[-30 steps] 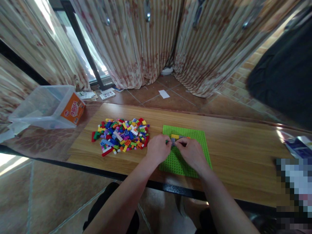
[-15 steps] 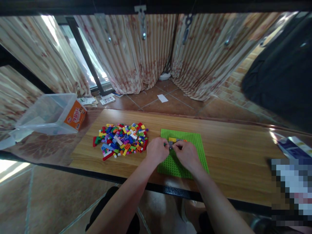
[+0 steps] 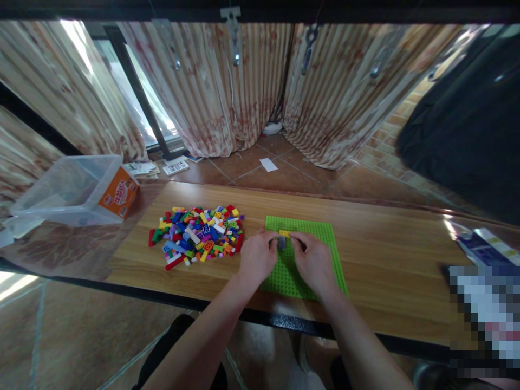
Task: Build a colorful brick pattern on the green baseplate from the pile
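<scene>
A green studded baseplate (image 3: pixel 320 244) lies on the wooden table (image 3: pixel 385 254) in front of me. My left hand (image 3: pixel 257 257) and my right hand (image 3: pixel 312 260) rest over the plate's middle, fingers curled, both pinching a small grey brick (image 3: pixel 281 242) between their tips. A yellow brick (image 3: pixel 285 233) sits on the plate just behind the grey one. To the left lies a pile of loose coloured bricks (image 3: pixel 197 234).
A clear plastic bin with an orange label (image 3: pixel 77 189) stands at the table's far left. A blue and white packet (image 3: pixel 483 246) lies at the right edge. Curtains (image 3: pixel 244 86) hang behind the table, and papers lie on the tiled floor.
The camera tilted up a little. Both hands drew slightly toward me on the plate, still pinching the grey brick.
</scene>
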Tool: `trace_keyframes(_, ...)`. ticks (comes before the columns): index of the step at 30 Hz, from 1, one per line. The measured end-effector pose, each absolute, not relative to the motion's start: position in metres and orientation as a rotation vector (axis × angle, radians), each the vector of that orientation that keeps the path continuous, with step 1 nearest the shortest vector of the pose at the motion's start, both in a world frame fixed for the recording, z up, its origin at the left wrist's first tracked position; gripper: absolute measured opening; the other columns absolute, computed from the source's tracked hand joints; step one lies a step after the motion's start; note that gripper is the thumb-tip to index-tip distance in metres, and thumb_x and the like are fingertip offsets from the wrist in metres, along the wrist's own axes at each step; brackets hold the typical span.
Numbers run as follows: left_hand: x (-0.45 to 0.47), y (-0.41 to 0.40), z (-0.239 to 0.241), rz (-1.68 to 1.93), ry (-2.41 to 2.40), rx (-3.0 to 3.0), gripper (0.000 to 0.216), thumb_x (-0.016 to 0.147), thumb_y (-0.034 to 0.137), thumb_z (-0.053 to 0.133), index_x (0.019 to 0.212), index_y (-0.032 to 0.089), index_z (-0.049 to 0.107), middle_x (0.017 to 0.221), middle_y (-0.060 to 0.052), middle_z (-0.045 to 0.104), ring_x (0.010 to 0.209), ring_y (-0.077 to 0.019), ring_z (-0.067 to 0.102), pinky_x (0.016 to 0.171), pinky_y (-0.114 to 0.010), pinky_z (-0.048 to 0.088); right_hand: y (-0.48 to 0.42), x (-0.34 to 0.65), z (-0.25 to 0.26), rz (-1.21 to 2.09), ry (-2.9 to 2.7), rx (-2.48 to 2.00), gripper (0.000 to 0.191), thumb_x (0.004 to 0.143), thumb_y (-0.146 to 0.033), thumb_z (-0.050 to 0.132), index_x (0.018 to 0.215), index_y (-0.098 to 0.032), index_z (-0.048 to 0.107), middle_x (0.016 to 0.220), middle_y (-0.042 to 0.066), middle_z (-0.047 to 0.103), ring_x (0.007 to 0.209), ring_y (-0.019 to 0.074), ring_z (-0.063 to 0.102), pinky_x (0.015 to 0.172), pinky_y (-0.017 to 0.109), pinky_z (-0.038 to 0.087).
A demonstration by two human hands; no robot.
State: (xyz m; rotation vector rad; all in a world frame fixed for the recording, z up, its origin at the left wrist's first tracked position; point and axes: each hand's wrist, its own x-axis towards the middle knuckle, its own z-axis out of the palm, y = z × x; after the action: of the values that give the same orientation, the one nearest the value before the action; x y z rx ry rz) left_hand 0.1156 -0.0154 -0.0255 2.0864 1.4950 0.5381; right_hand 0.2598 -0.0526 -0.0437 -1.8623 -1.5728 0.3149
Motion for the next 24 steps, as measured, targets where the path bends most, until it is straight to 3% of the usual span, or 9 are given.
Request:
trace_keyframes(7, 0.116, -0.027, -0.03, 0.393, 1.469, 2.286, 0.035, 0.098, 0.021, 0.039, 0.119, 0.025, 0.067, 0.109, -0.005, 0.069, 0.087, -0.0192, 0.068, 0.073, -0.028, 0.051, -0.059, 0.252, -0.049, 0.169, -1.838, -1.887, 0.035, 0.096, -0.02, 0.039, 0.107, -0.024, 0.072, 0.099, 0.008, 0.071, 0.088, 0.0202, 0.064, 0.078, 0.032, 0.049)
trace_keyframes(12, 0.12, -0.03, -0.027, 0.237, 1.47, 2.366, 0.037, 0.097, 0.016, 0.038, 0.124, 0.022, 0.062, 0.107, -0.006, 0.066, 0.092, -0.0212, 0.067, 0.071, -0.028, 0.05, -0.059, 0.247, -0.053, 0.133, -1.871, -1.937, 0.034, 0.095, -0.016, 0.039, 0.107, -0.022, 0.07, 0.093, 0.008, 0.068, 0.084, 0.0201, 0.062, 0.074, 0.031, 0.046)
trace_keyframes(20, 0.122, -0.027, -0.029, 0.221, 1.448, 2.354, 0.035, 0.096, 0.014, 0.039, 0.12, 0.021, 0.063, 0.108, -0.006, 0.066, 0.096, -0.0218, 0.066, 0.075, -0.028, 0.05, -0.057, 0.245, -0.054, 0.159, -1.818, -1.931, 0.038, 0.096, -0.015, 0.035, 0.106, -0.022, 0.071, 0.095, 0.008, 0.068, 0.086, 0.0204, 0.062, 0.075, 0.031, 0.047)
trace_keyframes(24, 0.12, -0.029, -0.032, 0.292, 1.443, 2.324, 0.034, 0.096, 0.014, 0.039, 0.117, 0.021, 0.065, 0.105, -0.006, 0.067, 0.089, -0.0204, 0.067, 0.072, -0.027, 0.05, -0.056, 0.245, -0.055, 0.193, -1.802, -1.877, 0.038, 0.095, -0.014, 0.036, 0.1, -0.021, 0.072, 0.094, 0.009, 0.069, 0.086, 0.0208, 0.063, 0.077, 0.032, 0.049)
